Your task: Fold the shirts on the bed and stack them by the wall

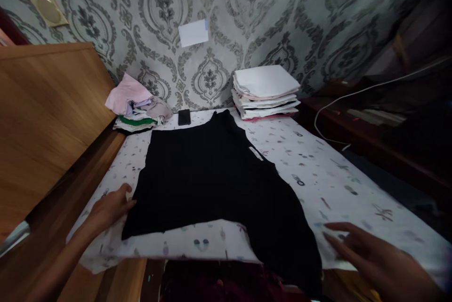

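Note:
A black long-sleeved garment (197,175) lies spread sideways on the white patterned cloth (310,151). Its small white label shows at the neck, on the right side. One sleeve reaches the near edge and hangs over it; the other points toward the wall. My left hand (111,205) is beside the garment's lower left edge, its thumb and fingers apart, holding nothing. To the right of the near sleeve, my right hand (367,255) hovers over the cloth with fingers apart and nothing between them.
Folded white clothes (266,83) are stacked by the wall. A looser pile with a pink piece (129,95) is at the back left, near a small dark object (184,117). A wooden panel (52,118) borders the left; a white cable (374,86) runs at right.

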Action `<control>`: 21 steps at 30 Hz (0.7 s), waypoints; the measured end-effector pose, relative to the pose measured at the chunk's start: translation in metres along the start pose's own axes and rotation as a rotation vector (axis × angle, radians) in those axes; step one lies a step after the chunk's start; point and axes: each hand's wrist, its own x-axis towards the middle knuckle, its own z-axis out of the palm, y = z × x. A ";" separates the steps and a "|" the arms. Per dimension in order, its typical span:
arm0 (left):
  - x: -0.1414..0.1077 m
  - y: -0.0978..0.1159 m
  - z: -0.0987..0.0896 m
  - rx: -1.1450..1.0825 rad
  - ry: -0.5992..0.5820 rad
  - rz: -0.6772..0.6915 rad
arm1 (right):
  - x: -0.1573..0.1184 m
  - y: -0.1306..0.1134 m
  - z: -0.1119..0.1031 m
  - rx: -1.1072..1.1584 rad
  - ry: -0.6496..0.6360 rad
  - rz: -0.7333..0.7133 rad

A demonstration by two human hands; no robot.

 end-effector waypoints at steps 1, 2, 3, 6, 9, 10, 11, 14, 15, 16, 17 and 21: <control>0.005 0.010 0.001 0.116 0.100 0.047 | 0.007 -0.010 -0.002 -0.088 0.057 -0.051; 0.011 0.024 0.004 0.195 0.180 0.115 | 0.015 -0.022 0.000 -0.152 0.091 -0.109; 0.018 0.040 0.010 0.237 0.227 0.199 | 0.024 -0.036 0.006 -0.191 0.088 -0.177; 0.043 0.091 0.042 0.170 0.189 0.532 | 0.051 -0.077 0.044 -0.230 -0.061 -0.481; 0.069 0.120 0.079 0.122 0.059 0.652 | 0.072 -0.101 0.090 -0.350 -0.238 -0.795; 0.076 0.121 0.087 0.129 0.040 0.647 | 0.077 -0.104 0.101 -0.393 -0.278 -0.870; 0.082 0.116 0.093 0.149 0.039 0.627 | 0.081 -0.103 0.110 -0.431 -0.306 -0.925; 0.094 0.082 0.092 0.247 0.123 0.494 | 0.089 -0.092 0.123 -0.499 -0.331 -1.004; 0.097 0.067 0.086 0.273 0.168 0.429 | 0.090 -0.087 0.125 -0.504 -0.324 -1.012; 0.100 0.053 0.078 0.292 0.213 0.360 | 0.092 -0.082 0.125 -0.502 -0.313 -1.016; 0.103 0.040 0.070 0.305 0.254 0.294 | 0.093 -0.078 0.125 -0.498 -0.302 -1.020; 0.118 0.014 0.040 0.345 0.359 0.153 | 0.096 -0.070 0.126 -0.486 -0.295 -1.033</control>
